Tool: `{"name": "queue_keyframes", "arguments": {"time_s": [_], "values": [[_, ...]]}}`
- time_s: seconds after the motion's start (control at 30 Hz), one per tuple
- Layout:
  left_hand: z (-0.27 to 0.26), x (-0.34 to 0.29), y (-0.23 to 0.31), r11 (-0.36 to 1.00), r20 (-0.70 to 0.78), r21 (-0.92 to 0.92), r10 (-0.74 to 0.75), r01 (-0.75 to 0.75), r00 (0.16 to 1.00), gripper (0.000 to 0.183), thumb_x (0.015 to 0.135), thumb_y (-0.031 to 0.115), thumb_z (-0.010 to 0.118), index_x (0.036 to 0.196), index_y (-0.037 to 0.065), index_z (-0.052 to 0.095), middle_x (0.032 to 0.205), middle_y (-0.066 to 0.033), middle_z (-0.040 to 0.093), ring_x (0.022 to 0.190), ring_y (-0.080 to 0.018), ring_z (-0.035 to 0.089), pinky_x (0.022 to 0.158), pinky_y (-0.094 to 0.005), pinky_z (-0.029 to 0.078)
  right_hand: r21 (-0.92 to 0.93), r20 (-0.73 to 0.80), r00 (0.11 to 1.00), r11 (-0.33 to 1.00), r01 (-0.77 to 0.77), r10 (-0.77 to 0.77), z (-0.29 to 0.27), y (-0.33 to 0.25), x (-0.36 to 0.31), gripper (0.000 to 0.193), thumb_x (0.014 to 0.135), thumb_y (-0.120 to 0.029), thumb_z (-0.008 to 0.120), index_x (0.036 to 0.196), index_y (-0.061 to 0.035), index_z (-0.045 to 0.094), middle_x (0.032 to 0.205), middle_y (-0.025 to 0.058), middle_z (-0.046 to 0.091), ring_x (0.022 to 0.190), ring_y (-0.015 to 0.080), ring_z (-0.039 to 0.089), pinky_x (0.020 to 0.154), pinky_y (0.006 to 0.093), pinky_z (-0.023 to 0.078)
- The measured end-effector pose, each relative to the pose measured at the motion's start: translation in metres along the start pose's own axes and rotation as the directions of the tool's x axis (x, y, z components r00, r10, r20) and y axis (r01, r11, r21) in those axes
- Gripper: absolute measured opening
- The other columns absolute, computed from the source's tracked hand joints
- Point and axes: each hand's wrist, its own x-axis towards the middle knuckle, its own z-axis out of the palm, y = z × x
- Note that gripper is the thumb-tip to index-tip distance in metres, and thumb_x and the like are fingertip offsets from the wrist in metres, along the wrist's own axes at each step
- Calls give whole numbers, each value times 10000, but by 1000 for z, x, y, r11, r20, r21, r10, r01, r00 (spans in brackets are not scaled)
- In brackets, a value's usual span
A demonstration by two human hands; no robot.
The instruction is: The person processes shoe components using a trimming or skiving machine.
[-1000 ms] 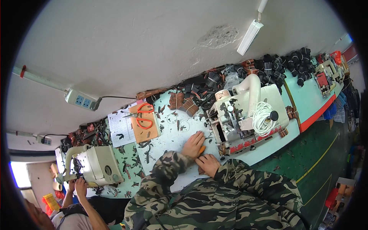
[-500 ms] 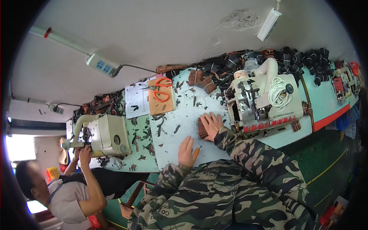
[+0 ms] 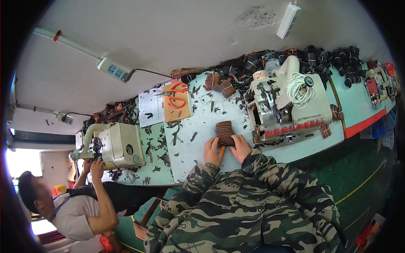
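While the pale blue-green workbench [image 3: 198, 139] runs along a white wall, its near edge sits just below both hands, and bare tabletop lies open to the left of them, dotted with dark scraps. A stack of brown leather pieces [image 3: 225, 133] rests flat on the bench directly ahead of the hands, just left of a cream sewing machine [image 3: 289, 103] that blocks the right side. The left hand [image 3: 212, 152] lies loosely open, palm down, fingers extended toward the stack's near left corner and touching it. The right hand [image 3: 241, 147] is also open and flat, fingers resting against the stack's near right edge; neither hand grips anything. Farther back lie orange-handled scissors [image 3: 176, 95] on a brown board. At far left another person's hands [image 3: 93, 166] reach to a second cream machine [image 3: 118, 145], well apart
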Motion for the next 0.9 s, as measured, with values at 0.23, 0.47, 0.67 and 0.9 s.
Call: {"name": "queue_keyframes", "arguments": {"time_s": [0.23,0.47,0.67,0.9], "values": [[6,11,-2,998,43,-16,-61,61,997,390,668,82,671,1034,30,548,1024,-116,527,955,-279,500,805,-345,428,-77,-78,994,994,71,-77,4,12,14,358,712,-96,631,1048,-64,510,941,128,508,822,316,544,689,382,451],[6,6,-7,999,31,-28,-45,46,999,388,679,67,655,1048,33,538,1020,-128,528,962,-288,500,806,-349,427,-107,47,997,992,62,-57,1,0,15,324,712,-141,642,1011,-101,524,978,101,484,839,315,541,698,388,457],[-7,8,11,982,47,-122,-140,144,989,335,731,61,627,1046,17,520,1038,-147,539,867,-279,562,736,-335,457,-96,136,989,992,79,-65,2,8,35,318,701,-147,653,992,-86,541,950,103,496,843,311,540,716,387,454],[-6,2,14,539,365,-543,-540,644,759,152,805,71,592,840,-29,483,725,-116,605,670,-157,613,529,-239,485,98,-38,987,982,159,-156,19,-5,15,290,683,-133,652,943,-37,568,849,126,525,816,314,533,716,364,442]]}}
